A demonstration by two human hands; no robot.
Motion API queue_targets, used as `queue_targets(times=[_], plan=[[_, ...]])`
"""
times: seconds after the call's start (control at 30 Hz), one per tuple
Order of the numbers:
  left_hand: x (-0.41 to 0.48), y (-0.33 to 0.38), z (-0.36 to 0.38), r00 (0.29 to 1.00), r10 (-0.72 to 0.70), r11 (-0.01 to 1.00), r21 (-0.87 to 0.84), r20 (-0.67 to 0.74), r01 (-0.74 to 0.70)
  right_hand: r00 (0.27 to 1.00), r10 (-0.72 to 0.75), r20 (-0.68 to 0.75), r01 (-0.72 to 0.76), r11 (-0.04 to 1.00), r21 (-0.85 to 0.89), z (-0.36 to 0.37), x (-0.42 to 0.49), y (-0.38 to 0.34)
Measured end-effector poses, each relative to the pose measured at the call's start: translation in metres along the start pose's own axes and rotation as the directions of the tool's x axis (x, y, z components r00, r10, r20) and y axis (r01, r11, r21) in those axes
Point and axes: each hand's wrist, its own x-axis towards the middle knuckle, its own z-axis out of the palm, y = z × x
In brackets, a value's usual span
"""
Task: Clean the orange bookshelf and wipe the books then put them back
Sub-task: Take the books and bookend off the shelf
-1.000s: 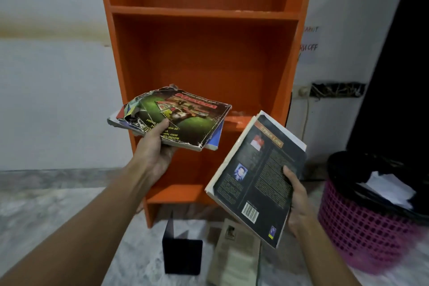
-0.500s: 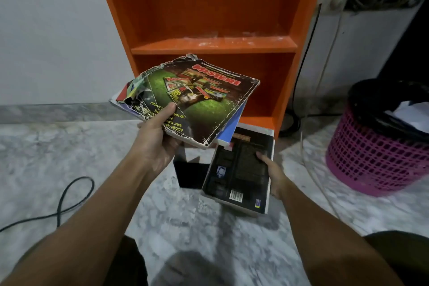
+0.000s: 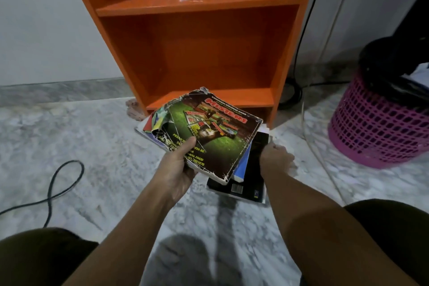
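The orange bookshelf stands against the wall, its shelves holding no books, with whitish dust on the middle board. My left hand grips a stack of worn magazines, thumb on the torn green and black cover, low in front of the bottom shelf. Under that stack a black book lies flat on the marble floor. My right hand holds the book's right edge, fingers curled at it. Part of the book is hidden by the magazines.
A pink basket lined with a black bag stands on the right. A black cable loops over the floor at left, and more cables hang beside the shelf's right side. A pinkish cloth lies by the shelf's left foot. My knees frame the bottom.
I have crouched down. My right hand lowered the black book from the air onto the floor. My left hand brought the magazine stack down over it.
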Motion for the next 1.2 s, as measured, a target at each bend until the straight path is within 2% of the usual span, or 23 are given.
queue_targets(times=[0.07, 0.13, 0.17, 0.23, 0.3, 0.4, 0.47, 0.5, 0.57, 0.63, 0.67, 0.7, 0.77, 0.83, 0.9, 0.97, 1.03, 1.2], plan=[[0.016, -0.02, 0.0, 0.996, -0.086, 0.995, -0.051, 0.017, 0.086, 0.996, -0.008, 0.093, -0.017, 0.962, 0.272, 0.002, 0.007, 0.001], [0.032, -0.043, 0.0, 0.986, -0.163, 0.979, -0.114, 0.041, 0.167, 0.934, -0.05, 0.355, -0.134, 0.87, 0.475, 0.01, 0.023, 0.011], [0.039, -0.055, 0.0, 0.98, -0.192, 0.969, -0.148, 0.056, 0.199, 0.895, -0.059, 0.442, -0.18, 0.859, 0.479, 0.003, 0.018, 0.008], [0.053, -0.08, 0.001, 0.966, -0.25, 0.95, -0.178, 0.065, 0.257, 0.821, -0.11, 0.56, -0.183, 0.879, 0.44, -0.01, 0.014, 0.002], [0.064, -0.102, 0.002, 0.954, -0.295, 0.937, -0.183, 0.045, 0.299, 0.793, -0.153, 0.59, -0.113, 0.914, 0.39, -0.016, 0.015, -0.003], [0.074, -0.125, 0.002, 0.923, -0.385, 0.915, -0.13, 0.0, 0.382, 0.861, -0.168, 0.48, 0.023, 0.956, 0.293, -0.009, 0.026, 0.009], [0.078, -0.133, -0.001, 0.892, -0.451, 0.892, 0.02, -0.044, 0.452, 0.903, -0.146, 0.403, 0.034, 0.962, 0.271, -0.004, 0.031, 0.019], [0.078, -0.132, -0.003, 0.879, -0.469, 0.866, 0.155, -0.083, 0.476, 0.916, -0.141, 0.374, 0.039, 0.963, 0.268, -0.004, 0.031, 0.021], [0.083, -0.128, -0.017, 0.884, -0.382, 0.762, 0.45, -0.27, 0.466, 0.932, -0.16, 0.325, 0.072, 0.961, 0.268, 0.0, 0.034, 0.022], [0.089, -0.119, -0.039, 0.889, -0.048, 0.553, 0.729, -0.455, 0.403, 0.949, -0.172, 0.266, 0.1, 0.959, 0.264, 0.003, 0.033, 0.021], [0.091, -0.113, -0.048, 0.875, 0.108, 0.457, 0.805, -0.471, 0.377, 0.959, -0.167, 0.227, 0.109, 0.962, 0.25, 0.006, 0.032, 0.023], [0.095, -0.107, -0.054, 0.856, 0.221, 0.411, 0.841, -0.467, 0.353, 0.968, -0.167, 0.187, 0.124, 0.967, 0.224, 0.009, 0.029, 0.022], [0.103, -0.099, -0.062, 0.816, 0.379, 0.436, 0.862, -0.436, 0.258, 0.979, -0.188, 0.078, 0.178, 0.977, 0.122, 0.017, 0.026, 0.026], [0.114, -0.093, -0.059, 0.839, 0.413, 0.483, 0.866, -0.355, 0.129, 0.975, -0.214, 0.054, 0.212, 0.976, 0.054, 0.018, 0.019, 0.029], [0.126, -0.091, -0.05, 0.923, 0.271, 0.594, 0.802, -0.272, 0.061, 0.97, -0.22, 0.107, 0.221, 0.975, 0.001, 0.015, 0.013, 0.033], [0.138, -0.092, -0.045, 0.968, 0.098, 0.701, 0.707, -0.23, 0.097, 0.97, -0.201, 0.137, 0.207, 0.978, -0.028, 0.013, 0.009, 0.036], [0.143, -0.096, -0.047, 0.971, 0.037, 0.693, 0.706, -0.236, 0.145, 0.968, -0.209, 0.139, 0.216, 0.976, -0.032, 0.012, 0.006, 0.038], [0.139, -0.112, -0.057, 0.964, 0.012, 0.676, 0.713, -0.266, 0.188, 0.968, -0.213, 0.134, 0.225, 0.971, -0.079, 0.014, 0.004, 0.043]])
